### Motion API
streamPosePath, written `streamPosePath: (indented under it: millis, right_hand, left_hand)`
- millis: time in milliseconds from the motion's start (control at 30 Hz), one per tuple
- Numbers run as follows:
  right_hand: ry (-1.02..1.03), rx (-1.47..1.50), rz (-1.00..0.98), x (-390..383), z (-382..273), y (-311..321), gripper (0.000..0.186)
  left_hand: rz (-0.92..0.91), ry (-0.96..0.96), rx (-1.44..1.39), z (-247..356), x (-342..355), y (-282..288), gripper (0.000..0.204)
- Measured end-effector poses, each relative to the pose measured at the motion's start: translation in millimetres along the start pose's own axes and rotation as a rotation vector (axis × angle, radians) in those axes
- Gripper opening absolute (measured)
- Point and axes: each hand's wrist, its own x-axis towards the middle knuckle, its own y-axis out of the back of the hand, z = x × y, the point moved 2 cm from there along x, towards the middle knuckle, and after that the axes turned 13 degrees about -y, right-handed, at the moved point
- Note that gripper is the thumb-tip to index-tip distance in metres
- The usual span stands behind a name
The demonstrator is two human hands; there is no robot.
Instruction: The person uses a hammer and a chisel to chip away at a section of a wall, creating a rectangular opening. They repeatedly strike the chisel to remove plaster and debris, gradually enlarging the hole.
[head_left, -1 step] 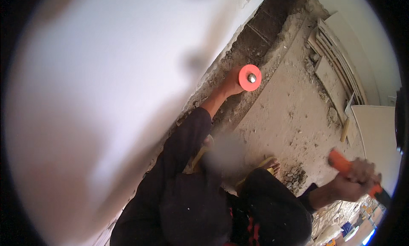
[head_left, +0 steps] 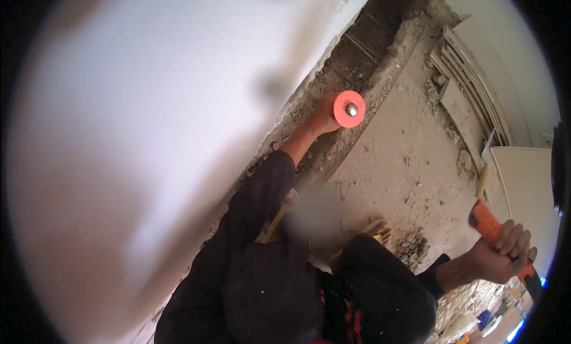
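Note:
My left hand [head_left: 324,115] is wrapped round a chisel [head_left: 351,109], just below its round pink-red hand guard [head_left: 341,106]. The bright metal striking end pokes up through the guard toward me, while the rest of the chisel is hidden beneath. Hand and chisel are over a dug trench [head_left: 369,37] beside the white wall. Off to the right, my right hand [head_left: 502,255] grips what looks like a hammer [head_left: 488,222] by its orange and black handle. Its far end fades into the dark rim, so the head does not show.
A white wall [head_left: 154,135] rises close on my left. Stacked boards [head_left: 476,88] lean at the far right, with a wooden-handled trowel [head_left: 482,180] beside them. Rubble [head_left: 411,249] is heaped near my sandalled foot [head_left: 377,230]. Crumbs of debris dot the dusty floor [head_left: 392,153].
My right hand and the hammer have shifted slightly to the right and look sharper. My left hand and the chisel have stayed in place.

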Motion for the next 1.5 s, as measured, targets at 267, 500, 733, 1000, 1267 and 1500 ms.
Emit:
streamPosePath:
  millis: [267,500,733,1000,1267,1500]
  right_hand:
    - [-1.043,-0.771,-0.286,-139.7,174.9,38.9,0.025]
    - [-0.091,-0.162,0.136,-20.0,17.1,35.2,0.003]
    - [-0.488,-1.45,0.209,-103.7,144.7,41.2,0.021]
    - [-0.673,-0.75,0.037,-103.9,106.5,54.9,0.012]
    - [-0.303,-0.514,0.0,-58.1,99.3,29.0,0.018]
    - [-1.029,-0.954,-0.518,-125.9,128.8,14.9,0.016]
  left_hand:
    - [-0.166,-0.11,-0.26,1.6,-4.1,2.3,0.032]
    - [-0.028,0.047,-0.085,-7.8,-13.3,-4.3,0.035]
    - [-0.031,0.09,-0.043,0.5,-5.9,-2.1,0.035]
    - [0.003,0.107,-0.031,-12.8,-34.8,1.4,0.041]
    - [-0.03,0.089,-0.098,-10.5,-26.6,3.7,0.042]
    - [0.019,0.023,-0.134,-23.5,-48.4,-2.9,0.044]
